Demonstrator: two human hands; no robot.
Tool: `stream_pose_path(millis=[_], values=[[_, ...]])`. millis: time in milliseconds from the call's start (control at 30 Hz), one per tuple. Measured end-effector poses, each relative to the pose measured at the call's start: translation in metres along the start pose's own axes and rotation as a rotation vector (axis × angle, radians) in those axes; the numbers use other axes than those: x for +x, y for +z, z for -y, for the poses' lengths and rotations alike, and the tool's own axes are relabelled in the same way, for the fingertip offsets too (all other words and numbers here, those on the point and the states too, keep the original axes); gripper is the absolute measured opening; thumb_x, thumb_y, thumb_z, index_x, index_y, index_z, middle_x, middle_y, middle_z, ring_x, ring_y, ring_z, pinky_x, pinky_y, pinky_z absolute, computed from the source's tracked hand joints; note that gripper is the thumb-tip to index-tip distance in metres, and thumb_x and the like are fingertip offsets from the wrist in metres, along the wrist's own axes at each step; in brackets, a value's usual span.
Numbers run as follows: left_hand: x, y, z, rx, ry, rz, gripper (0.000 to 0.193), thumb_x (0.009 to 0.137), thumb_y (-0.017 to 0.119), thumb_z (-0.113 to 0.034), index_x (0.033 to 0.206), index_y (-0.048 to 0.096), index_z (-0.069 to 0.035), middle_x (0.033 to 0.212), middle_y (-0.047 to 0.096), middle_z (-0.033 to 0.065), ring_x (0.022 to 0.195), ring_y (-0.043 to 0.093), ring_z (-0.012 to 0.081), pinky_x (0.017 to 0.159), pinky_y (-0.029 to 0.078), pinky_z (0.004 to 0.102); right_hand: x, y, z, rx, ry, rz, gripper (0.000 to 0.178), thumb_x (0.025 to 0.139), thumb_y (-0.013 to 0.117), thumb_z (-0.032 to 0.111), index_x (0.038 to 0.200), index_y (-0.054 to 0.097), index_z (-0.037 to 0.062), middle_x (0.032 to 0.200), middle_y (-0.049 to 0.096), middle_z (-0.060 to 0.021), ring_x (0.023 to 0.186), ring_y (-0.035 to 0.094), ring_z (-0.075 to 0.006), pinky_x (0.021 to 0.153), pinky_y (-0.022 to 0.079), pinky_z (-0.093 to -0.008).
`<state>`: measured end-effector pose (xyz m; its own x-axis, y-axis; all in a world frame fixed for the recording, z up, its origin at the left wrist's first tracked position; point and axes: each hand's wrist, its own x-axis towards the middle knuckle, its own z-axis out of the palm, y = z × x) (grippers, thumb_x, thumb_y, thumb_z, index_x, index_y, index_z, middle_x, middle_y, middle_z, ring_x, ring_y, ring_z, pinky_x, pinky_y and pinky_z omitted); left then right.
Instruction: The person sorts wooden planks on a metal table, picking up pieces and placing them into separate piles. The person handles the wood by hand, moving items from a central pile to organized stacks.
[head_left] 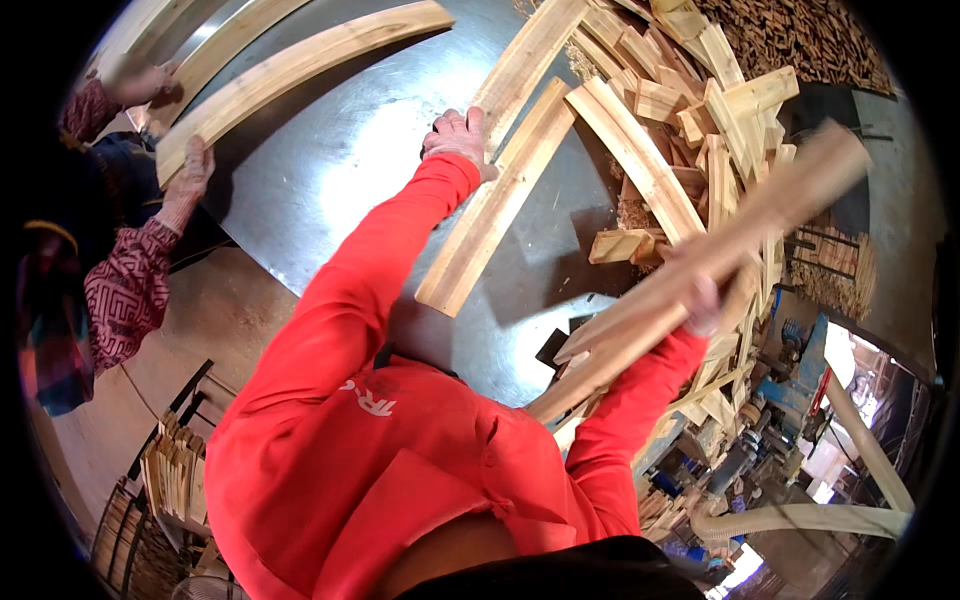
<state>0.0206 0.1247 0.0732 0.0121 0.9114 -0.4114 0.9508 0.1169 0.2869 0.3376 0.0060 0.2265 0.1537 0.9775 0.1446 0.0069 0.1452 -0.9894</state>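
My left hand (456,138) is on the near end of a wooden board (530,62), its fingers bent against the edge and its thumb at the end. Just beside it, another wooden board (500,195) lies on the shiny metal table (330,170). In my right hand (704,306) are two long wooden planks (720,235), raised at a slant over the table's right side; their far end is blurred. The fingers wrap round the planks' outer edge and are partly hidden.
At left, a co-worker's hands (188,178) hold a curved wooden board (310,75) at its near end. A heap of wood pieces (690,100) covers the table's right side, with a loose board (640,150) against it. Machinery (750,440) and a pale hose (800,518) stand lower right.
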Motion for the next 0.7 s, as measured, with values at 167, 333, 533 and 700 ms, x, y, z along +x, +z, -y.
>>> stream_pose_path(millis=[167,333,533,700], values=[[0.04,0.027,0.043,-0.438,-0.23,0.124,0.093,0.08,0.067,-0.03,0.149,0.01,-0.007,0.119,0.061,0.0214,0.109,0.062,0.0341,0.096,0.044,0.0479,-0.043,-0.095,0.088,0.393,0.319,0.176,0.058,0.072,0.078,0.028,0.12,0.05,0.0114,0.105,0.058,-0.005,0.103,0.053,-0.0164,0.096,0.045,-0.0531],[0.005,0.002,0.009,-0.267,-0.056,-0.194,0.109,0.066,0.077,-0.05,0.148,0.019,-0.007,0.133,0.049,0.0216,0.122,0.051,0.0347,0.098,0.043,0.0443,-0.065,-0.002,0.059,0.686,-0.032,0.281,0.062,0.076,0.077,0.024,0.129,0.046,0.0111,0.113,0.057,-0.0078,0.11,0.052,-0.0193,0.1,0.045,-0.0514],[0.026,0.037,-0.039,-0.13,-0.018,-0.132,0.11,0.061,0.082,-0.044,0.145,0.022,-0.009,0.125,0.049,0.0254,0.118,0.051,0.0375,0.095,0.045,0.0509,-0.075,0.033,-0.076,0.923,-0.046,0.7,0.057,0.089,0.062,0.031,0.135,0.042,0.0049,0.124,0.055,-0.0197,0.113,0.058,-0.026,0.101,0.047,-0.0428],[0.033,0.014,0.017,-0.326,-0.059,0.064,0.11,0.06,0.083,-0.03,0.146,0.019,-0.003,0.113,0.061,0.0271,0.106,0.061,0.0373,0.094,0.047,0.0442,-0.105,0.074,-0.087,0.807,0.614,-0.309,0.066,0.079,0.052,0.022,0.134,0.037,-0.0102,0.125,0.049,-0.0299,0.111,0.054,-0.0422,0.098,0.044,-0.0571]])
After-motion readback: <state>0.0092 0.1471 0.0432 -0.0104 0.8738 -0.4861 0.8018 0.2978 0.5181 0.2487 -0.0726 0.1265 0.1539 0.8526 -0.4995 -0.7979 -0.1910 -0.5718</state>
